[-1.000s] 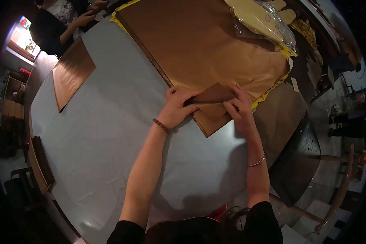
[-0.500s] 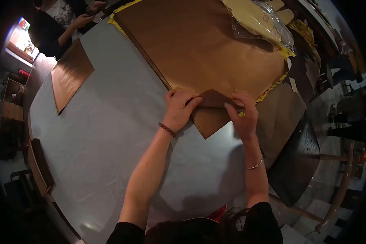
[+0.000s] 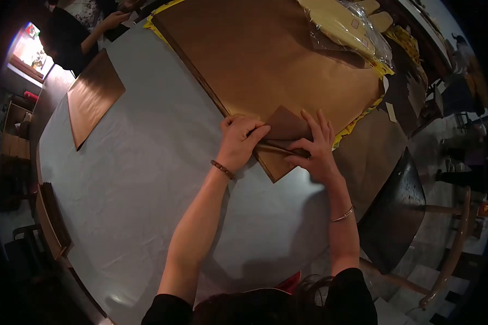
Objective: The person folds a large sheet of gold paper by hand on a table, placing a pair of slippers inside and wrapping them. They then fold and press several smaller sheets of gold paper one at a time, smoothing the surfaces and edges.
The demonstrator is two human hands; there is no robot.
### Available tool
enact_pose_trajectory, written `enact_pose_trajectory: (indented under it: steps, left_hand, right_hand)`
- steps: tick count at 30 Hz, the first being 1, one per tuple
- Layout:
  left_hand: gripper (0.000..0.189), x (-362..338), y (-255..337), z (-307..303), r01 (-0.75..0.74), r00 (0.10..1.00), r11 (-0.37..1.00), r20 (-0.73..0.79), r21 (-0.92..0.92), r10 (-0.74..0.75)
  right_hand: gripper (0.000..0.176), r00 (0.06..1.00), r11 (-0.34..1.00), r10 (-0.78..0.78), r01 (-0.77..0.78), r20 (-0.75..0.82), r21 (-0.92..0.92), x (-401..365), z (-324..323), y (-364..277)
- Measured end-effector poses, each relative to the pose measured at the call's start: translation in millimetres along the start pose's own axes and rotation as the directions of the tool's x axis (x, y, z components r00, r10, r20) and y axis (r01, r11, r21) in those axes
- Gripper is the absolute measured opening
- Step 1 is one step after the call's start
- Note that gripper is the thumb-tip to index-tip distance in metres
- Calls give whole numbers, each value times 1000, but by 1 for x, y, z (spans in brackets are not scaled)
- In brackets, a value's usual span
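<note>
The left hand [image 3: 237,141] is closed in a pinch on the left end of a folded brown flap [image 3: 285,125]. The flap's right end is gripped between thumb and index finger of the right hand [image 3: 319,150], its other fingers spread. The flap is positioned at the near corner of the brown sheet stack [image 3: 276,65], toward the table's [image 3: 141,162] right edge.

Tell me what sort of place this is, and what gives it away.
Probably a small workshop or workroom: a large stack of brown sheets lies on a wide table with a pale grey cover, yellow pieces in clear plastic rest on the stack, and another person is at the far side.
</note>
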State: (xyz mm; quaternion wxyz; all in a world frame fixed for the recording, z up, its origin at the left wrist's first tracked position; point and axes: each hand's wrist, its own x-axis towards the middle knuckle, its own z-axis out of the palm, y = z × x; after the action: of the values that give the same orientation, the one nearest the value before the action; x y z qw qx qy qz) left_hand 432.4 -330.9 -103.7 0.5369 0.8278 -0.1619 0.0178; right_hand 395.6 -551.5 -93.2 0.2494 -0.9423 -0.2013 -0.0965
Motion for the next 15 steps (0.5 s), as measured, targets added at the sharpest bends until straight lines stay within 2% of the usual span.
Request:
enact_pose_trajectory:
  steps: [4, 9, 11, 15]
  left_hand:
    - [19, 0, 2, -2, -1, 1000, 1000, -4, -27, 0]
    - [19, -1, -2, -9, 39, 999, 998, 25, -49, -38]
    - [26, -1, -1, -17, 144, 981, 988, 137, -53, -135]
    - [38, -4, 5, -28, 46, 975, 999, 219, -20, -41]
  right_hand:
    - [16, 998, 1000, -1, 1, -55, -1, 0, 7, 6]
    - [13, 991, 994, 69, -58, -112, 97, 3, 9, 6]
    - [13, 990, 990, 84, -69, -116, 123, 3, 10, 9]
    - [13, 981, 963, 147, -112, -128, 243, 6, 9, 8]
